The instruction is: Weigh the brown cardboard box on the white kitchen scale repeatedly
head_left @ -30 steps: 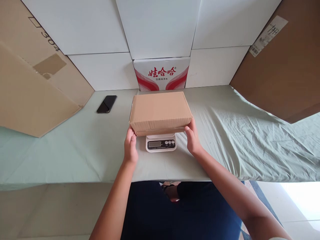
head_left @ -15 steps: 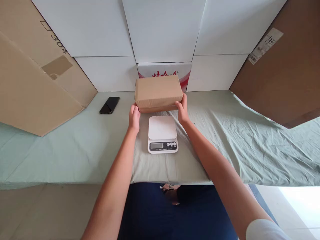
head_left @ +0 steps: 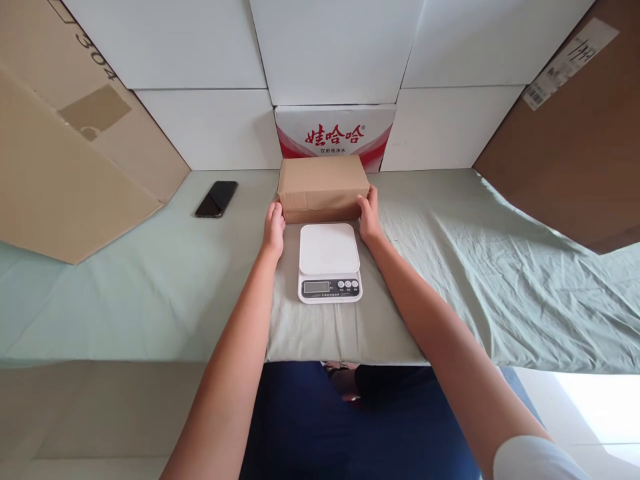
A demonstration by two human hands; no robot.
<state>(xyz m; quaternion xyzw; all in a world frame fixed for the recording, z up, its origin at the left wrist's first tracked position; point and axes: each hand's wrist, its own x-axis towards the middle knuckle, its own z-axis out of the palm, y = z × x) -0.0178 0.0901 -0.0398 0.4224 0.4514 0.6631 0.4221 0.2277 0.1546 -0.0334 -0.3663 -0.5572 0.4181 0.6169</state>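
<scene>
A brown cardboard box (head_left: 323, 180) is between my two hands, just behind a white kitchen scale (head_left: 329, 250). My left hand (head_left: 274, 225) grips its left end, thumb at the near corner. On the right end, my right hand (head_left: 369, 212) closes round the other near corner, with its fingers partly hidden behind the box. The box looks level and closed, its far side close to the printed carton behind. Nothing lies on the scale's plate, and its display looks blank.
A black phone (head_left: 217, 199) lies on the green cloth (head_left: 150, 287) to the left. White panels and a red-lettered carton (head_left: 335, 127) stand at the back. Large brown cardboard sheets flank both sides, one at the left (head_left: 75, 180) and one at the right (head_left: 575, 153).
Both hands have lowered the box, apparently onto the cloth behind the scale. More of the carton's red lettering shows now. The whole view has shifted slightly.
</scene>
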